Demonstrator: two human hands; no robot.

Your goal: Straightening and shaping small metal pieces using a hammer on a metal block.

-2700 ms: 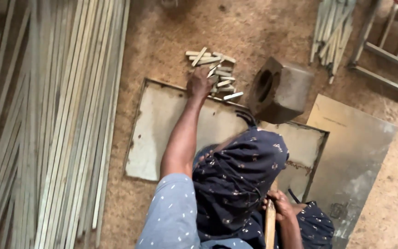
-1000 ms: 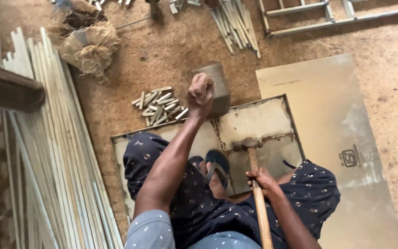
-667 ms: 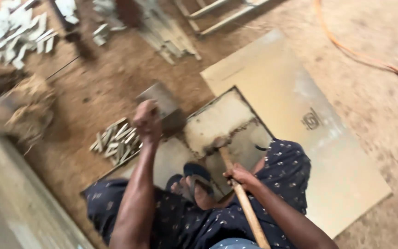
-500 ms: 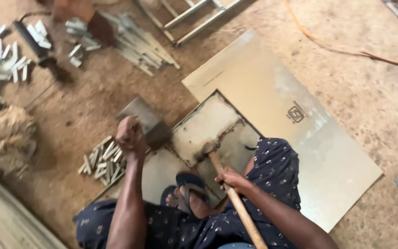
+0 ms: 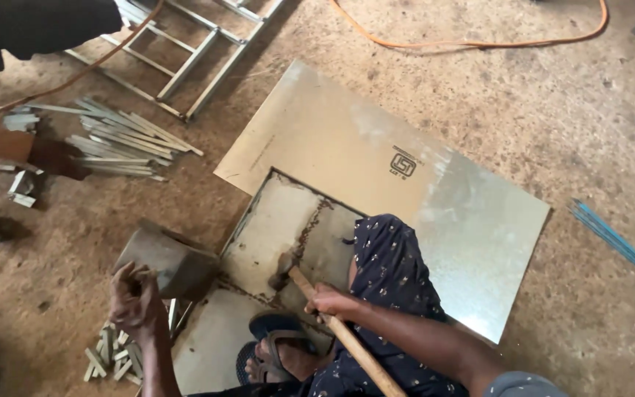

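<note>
On a dirt workshop floor, a seated person grips a wooden-handled hammer (image 5: 310,294) in the right hand (image 5: 330,301), fingers wrapped tight round the shaft, its head resting on a grey metal plate (image 5: 281,220). The left hand (image 5: 135,294), at nine o'clock from the hammer, is curled shut just beside a grey hollow block (image 5: 167,261); whether it clasps anything cannot be told. A heap of short metal offcuts (image 5: 112,356) lies at six o'clock from that hand. Half a second earlier the hand sat higher against the block's edge; now it has dropped below it, and the view has swung, bringing the large shiny sheet (image 5: 406,191) to centre. A ladder frame (image 5: 200,44) lies at twelve o'clock, an orange cable (image 5: 479,40) at one o'clock, cut strips (image 5: 123,143) at ten.
</note>
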